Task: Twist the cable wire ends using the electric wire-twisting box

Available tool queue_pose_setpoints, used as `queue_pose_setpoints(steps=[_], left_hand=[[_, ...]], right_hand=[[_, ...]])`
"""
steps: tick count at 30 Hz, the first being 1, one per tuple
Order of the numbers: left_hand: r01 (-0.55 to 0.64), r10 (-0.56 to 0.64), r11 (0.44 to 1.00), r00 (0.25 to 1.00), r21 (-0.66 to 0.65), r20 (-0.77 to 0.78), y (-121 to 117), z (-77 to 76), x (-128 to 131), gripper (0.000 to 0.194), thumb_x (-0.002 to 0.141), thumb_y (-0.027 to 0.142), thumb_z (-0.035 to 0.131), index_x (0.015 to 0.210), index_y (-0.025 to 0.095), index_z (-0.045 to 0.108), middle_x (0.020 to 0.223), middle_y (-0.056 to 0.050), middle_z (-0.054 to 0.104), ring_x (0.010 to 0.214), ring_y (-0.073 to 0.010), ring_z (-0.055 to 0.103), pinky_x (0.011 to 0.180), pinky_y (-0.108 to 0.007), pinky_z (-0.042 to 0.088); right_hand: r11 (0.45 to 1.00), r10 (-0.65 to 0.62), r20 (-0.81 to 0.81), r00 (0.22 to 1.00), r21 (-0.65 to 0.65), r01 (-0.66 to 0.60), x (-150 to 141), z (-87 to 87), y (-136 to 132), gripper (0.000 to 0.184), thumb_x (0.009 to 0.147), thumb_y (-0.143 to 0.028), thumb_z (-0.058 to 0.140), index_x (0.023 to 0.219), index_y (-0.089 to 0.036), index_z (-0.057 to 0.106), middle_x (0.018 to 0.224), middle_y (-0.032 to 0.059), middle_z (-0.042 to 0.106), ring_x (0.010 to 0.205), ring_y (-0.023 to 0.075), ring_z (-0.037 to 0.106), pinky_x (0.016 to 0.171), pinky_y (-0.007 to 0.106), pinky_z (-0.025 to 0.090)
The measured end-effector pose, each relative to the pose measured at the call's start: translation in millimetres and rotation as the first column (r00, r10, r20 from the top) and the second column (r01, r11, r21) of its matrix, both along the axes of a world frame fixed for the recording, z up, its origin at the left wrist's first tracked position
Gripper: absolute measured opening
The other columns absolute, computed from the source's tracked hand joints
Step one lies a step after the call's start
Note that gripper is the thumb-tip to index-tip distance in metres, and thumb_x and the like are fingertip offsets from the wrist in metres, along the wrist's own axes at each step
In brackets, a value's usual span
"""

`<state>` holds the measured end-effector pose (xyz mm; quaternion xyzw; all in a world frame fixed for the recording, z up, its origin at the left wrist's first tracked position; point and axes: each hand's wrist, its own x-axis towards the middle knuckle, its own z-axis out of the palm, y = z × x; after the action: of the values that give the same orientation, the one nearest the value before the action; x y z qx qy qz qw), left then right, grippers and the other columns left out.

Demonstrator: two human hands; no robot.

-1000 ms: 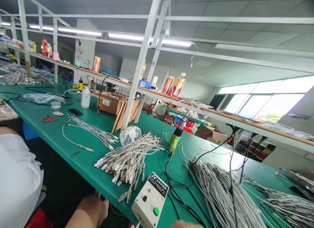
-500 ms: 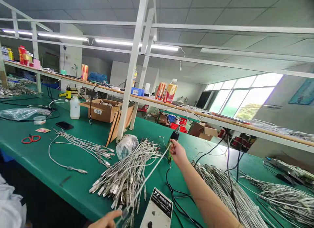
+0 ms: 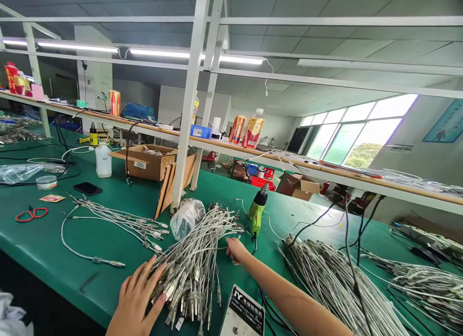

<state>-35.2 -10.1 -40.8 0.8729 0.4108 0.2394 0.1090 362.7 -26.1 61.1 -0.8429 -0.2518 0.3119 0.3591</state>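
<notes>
Cables (image 3: 195, 259) lie heaped between both hands, long axis running seven to one o'clock; left hand (image 3: 139, 292) spread flat on them, right hand (image 3: 236, 249) touching, fingers loose.

Both bare hands reach forward in the lower centre of the frame. The left hand (image 3: 139, 292), entering from the bottom edge at lower left of centre, lies palm down with fingers (image 3: 156, 273) spread wide and pointing up and to the right, its grip open and flat. The right forearm runs diagonally from the lower right of the frame toward the centre, bare to the edge, ending in the right hand (image 3: 236, 249), knuckles up and fingers curled loosely downward; whether its grip closes on anything cannot be told.
</notes>
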Motion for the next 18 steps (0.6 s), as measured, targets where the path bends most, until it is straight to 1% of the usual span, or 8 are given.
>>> queue_pose_setpoints(steps=[1, 3, 7, 10, 13, 15, 18], left_hand=[[-0.015, 0.015, 1.000, 1.000, -0.017, 0.007, 1, -4.0, -1, 0.057, 0.121, 0.057, 0.046, 0.178, 0.051, 0.045, 0.189, 0.001, 0.044, 0.170, -0.0451, 0.052, 0.126, -0.067, 0.057], [-0.008, 0.008, 1.000, 1.000, -0.022, 0.006, 1, -5.6, 0, 0.057, 0.121, 0.057, 0.047, 0.178, 0.053, 0.045, 0.188, 0.002, 0.046, 0.169, -0.0436, 0.054, 0.127, -0.066, 0.057], [0.050, -0.049, 0.999, 0.998, 0.019, -0.035, -5, 5.0, 3, 0.054, 0.121, 0.052, 0.050, 0.173, 0.062, 0.045, 0.186, 0.008, 0.050, 0.164, -0.0413, 0.060, 0.125, -0.064, 0.058], [0.075, -0.074, 0.997, 0.996, 0.014, -0.057, -6, 8.6, 3, 0.054, 0.122, 0.047, 0.047, 0.171, 0.068, 0.042, 0.182, 0.012, 0.053, 0.162, -0.0382, 0.063, 0.123, -0.061, 0.061], [0.091, -0.090, 0.995, 0.995, 0.029, -0.054, -3, 4.7, 2, 0.055, 0.122, 0.044, 0.047, 0.172, 0.067, 0.041, 0.181, 0.011, 0.055, 0.160, -0.0374, 0.065, 0.120, -0.057, 0.064], [0.096, -0.094, 0.994, 0.994, 0.044, -0.049, -2, 1.6, 2, 0.055, 0.122, 0.044, 0.048, 0.172, 0.066, 0.042, 0.181, 0.010, 0.056, 0.159, -0.0376, 0.066, 0.119, -0.055, 0.064], [0.096, -0.094, 0.994, 0.994, 0.042, -0.062, -2, 0.6, 1, 0.054, 0.122, 0.048, 0.050, 0.172, 0.065, 0.042, 0.181, 0.009, 0.056, 0.160, -0.0396, 0.065, 0.120, -0.058, 0.063]], right_hand=[[1.000, 0.024, 0.025, 0.999, -0.019, -0.023, -2, -5.8, 1, 0.038, 0.113, -0.043, 0.078, 0.141, -0.018, 0.073, 0.137, 0.0112, 0.077, 0.113, 0.0264, 0.080, 0.096, 0.047, 0.071], [0.998, 0.063, 0.084, 0.994, -0.036, -0.060, 0, -9.2, 7, 0.037, 0.113, -0.044, 0.078, 0.139, -0.018, 0.074, 0.136, 0.0108, 0.078, 0.113, 0.0262, 0.080, 0.097, 0.047, 0.071], [0.991, 0.131, 0.205, 0.970, -0.032, -0.127, 9, -4.7, 16, 0.033, 0.113, -0.043, 0.078, 0.136, -0.018, 0.076, 0.134, 0.0103, 0.079, 0.112, 0.0258, 0.080, 0.097, 0.046, 0.071], [0.988, 0.140, 0.317, 0.938, 0.010, -0.151, 7, -6.8, 9, 0.033, 0.113, -0.043, 0.078, 0.135, -0.018, 0.076, 0.134, 0.0102, 0.079, 0.113, 0.0263, 0.080, 0.098, 0.047, 0.071], [0.978, 0.150, 0.451, 0.880, 0.065, -0.201, 1, -8.7, 2, 0.033, 0.114, -0.042, 0.077, 0.137, -0.020, 0.076, 0.142, 0.0114, 0.078, 0.122, 0.0285, 0.078, 0.106, 0.051, 0.069], [0.965, 0.175, 0.534, 0.827, 0.074, -0.252, -1, -5.7, 4, 0.034, 0.114, -0.041, 0.076, 0.141, -0.022, 0.075, 0.148, 0.0123, 0.075, 0.129, 0.0296, 0.077, 0.111, 0.053, 0.067], [0.941, 0.256, 0.637, 0.727, 0.009, -0.339, -1, 3.7, 16, 0.038, 0.114, -0.042, 0.075, 0.148, -0.023, 0.073, 0.154, 0.0133, 0.073, 0.133, 0.0310, 0.075, 0.114, 0.055, 0.066]])
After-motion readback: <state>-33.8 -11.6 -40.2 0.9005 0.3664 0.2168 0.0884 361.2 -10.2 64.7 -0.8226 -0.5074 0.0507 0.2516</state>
